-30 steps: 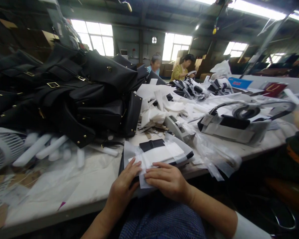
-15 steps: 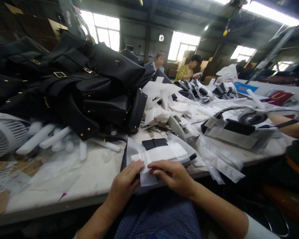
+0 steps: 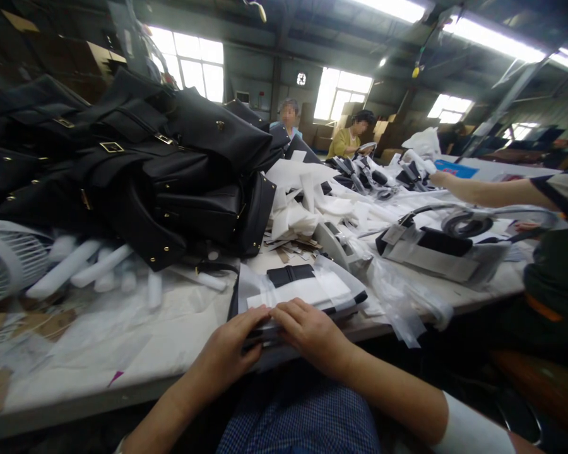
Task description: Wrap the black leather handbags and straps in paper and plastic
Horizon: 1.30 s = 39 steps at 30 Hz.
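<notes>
A black handbag lies flat on the table in front of me, with white padding across it and translucent wrapping on both sides. My left hand grips its near edge, fingers on top and thumb lower down. Close beside it, my right hand curls its fingers over the same edge, pressed together; its thumb is hidden. The two hands' fingertips almost meet. What lies beneath the fingers is covered.
Black bags are heaped high at the left, above white rolls and a fan. White sheets lie piled behind my work. Another wrapped bag stands at right, near a co-worker's arm. Two people sit farther back.
The translucent strip that hung over the near edge under my fingers no longer shows there. My hands have moved slightly closer together at that edge. A co-worker's arm now reaches across at right.
</notes>
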Each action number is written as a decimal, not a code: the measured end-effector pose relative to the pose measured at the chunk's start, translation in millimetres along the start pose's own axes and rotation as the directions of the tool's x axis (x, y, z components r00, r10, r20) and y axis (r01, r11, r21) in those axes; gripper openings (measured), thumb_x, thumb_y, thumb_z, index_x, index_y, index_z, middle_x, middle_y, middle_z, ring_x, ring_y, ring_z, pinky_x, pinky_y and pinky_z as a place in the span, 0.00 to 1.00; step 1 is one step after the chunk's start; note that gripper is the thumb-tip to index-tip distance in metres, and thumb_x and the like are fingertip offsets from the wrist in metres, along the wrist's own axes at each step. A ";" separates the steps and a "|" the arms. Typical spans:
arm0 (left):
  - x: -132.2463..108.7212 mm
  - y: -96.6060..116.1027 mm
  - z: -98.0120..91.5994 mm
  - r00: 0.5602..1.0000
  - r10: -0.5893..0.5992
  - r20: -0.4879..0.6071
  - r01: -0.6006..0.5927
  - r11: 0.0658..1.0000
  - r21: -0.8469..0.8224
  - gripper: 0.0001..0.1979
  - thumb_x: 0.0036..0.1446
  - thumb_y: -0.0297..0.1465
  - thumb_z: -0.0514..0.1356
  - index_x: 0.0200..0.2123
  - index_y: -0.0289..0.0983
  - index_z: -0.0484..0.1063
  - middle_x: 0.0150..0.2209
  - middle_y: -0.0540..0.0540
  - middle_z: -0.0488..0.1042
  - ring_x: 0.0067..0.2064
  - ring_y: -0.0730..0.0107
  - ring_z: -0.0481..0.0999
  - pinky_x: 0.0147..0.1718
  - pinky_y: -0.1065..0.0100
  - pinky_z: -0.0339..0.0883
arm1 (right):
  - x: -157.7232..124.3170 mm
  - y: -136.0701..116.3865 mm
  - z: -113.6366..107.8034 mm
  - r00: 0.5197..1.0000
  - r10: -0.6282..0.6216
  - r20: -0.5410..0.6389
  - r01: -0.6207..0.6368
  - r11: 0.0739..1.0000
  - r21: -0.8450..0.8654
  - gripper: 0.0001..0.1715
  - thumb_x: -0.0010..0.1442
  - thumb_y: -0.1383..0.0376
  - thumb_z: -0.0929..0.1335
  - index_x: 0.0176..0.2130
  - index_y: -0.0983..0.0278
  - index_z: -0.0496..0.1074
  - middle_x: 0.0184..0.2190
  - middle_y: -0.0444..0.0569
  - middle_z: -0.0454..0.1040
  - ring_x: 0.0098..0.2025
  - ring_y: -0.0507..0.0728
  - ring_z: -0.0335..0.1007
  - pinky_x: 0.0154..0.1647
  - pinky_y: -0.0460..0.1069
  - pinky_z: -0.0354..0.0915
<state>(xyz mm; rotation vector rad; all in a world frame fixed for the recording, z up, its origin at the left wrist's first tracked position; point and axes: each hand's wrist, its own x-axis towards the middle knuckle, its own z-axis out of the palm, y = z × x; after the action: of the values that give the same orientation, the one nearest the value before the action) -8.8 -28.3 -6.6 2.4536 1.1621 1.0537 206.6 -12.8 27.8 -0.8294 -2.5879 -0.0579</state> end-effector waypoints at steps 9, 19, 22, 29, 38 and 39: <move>0.0 1.7 10.9 0.992 -0.053 -0.116 0.058 0.998 0.039 0.18 0.59 0.27 0.58 0.53 0.41 0.68 0.49 0.45 0.79 0.49 0.63 0.80 0.47 0.64 0.76 | 2.8 1.6 6.6 0.991 -0.111 -0.069 0.095 0.976 -0.195 0.15 0.67 0.70 0.62 0.52 0.70 0.68 0.37 0.55 0.76 0.36 0.61 0.69 0.37 0.55 0.70; 1.2 0.5 13.3 0.982 0.113 -0.150 -0.091 0.985 0.143 0.19 0.61 0.22 0.54 0.54 0.38 0.69 0.51 0.43 0.78 0.50 0.64 0.79 0.53 0.64 0.72 | -5.5 2.9 -0.3 0.999 -0.041 -0.027 0.039 0.998 -0.042 0.12 0.67 0.70 0.64 0.50 0.69 0.69 0.45 0.54 0.75 0.45 0.60 0.68 0.49 0.54 0.69; 1.4 0.6 13.4 0.974 0.182 -0.135 -0.157 0.971 0.179 0.17 0.63 0.21 0.51 0.52 0.36 0.70 0.51 0.41 0.78 0.53 0.65 0.77 0.55 0.64 0.70 | -8.6 2.8 6.8 0.995 -0.036 -0.089 0.031 0.998 -0.055 0.11 0.68 0.69 0.63 0.48 0.67 0.71 0.43 0.53 0.76 0.42 0.60 0.68 0.45 0.54 0.70; -5.0 -3.3 20.7 0.949 0.292 -0.120 -0.250 0.928 0.276 0.15 0.65 0.22 0.53 0.52 0.34 0.71 0.52 0.39 0.77 0.57 0.62 0.73 0.57 0.59 0.69 | -28.3 7.6 20.9 0.938 -0.149 -0.314 0.146 0.989 -0.033 0.13 0.68 0.71 0.63 0.50 0.69 0.72 0.46 0.54 0.78 0.46 0.57 0.70 0.47 0.52 0.70; -21.2 -5.0 12.8 0.918 0.396 -0.010 -0.365 0.855 0.368 0.21 0.66 0.21 0.50 0.60 0.31 0.65 0.57 0.37 0.72 0.63 0.57 0.66 0.60 0.55 0.66 | -29.4 -0.5 25.5 0.924 -0.063 -0.376 0.058 0.998 -0.024 0.12 0.67 0.71 0.65 0.48 0.68 0.74 0.43 0.53 0.79 0.45 0.56 0.72 0.48 0.51 0.71; -21.7 -4.9 11.8 0.917 0.399 -0.007 -0.368 0.852 0.372 0.21 0.66 0.22 0.49 0.60 0.32 0.65 0.57 0.38 0.73 0.63 0.58 0.66 0.60 0.55 0.66 | -30.1 -0.9 24.7 0.922 -0.058 -0.382 0.057 0.998 -0.014 0.12 0.67 0.71 0.65 0.48 0.68 0.74 0.43 0.53 0.79 0.45 0.56 0.72 0.48 0.51 0.71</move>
<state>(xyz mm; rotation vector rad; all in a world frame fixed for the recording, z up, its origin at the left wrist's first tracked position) -12.7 -40.2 -28.4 3.0593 0.9817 1.1364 218.9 -26.0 -6.7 -0.6651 -2.2410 -0.2187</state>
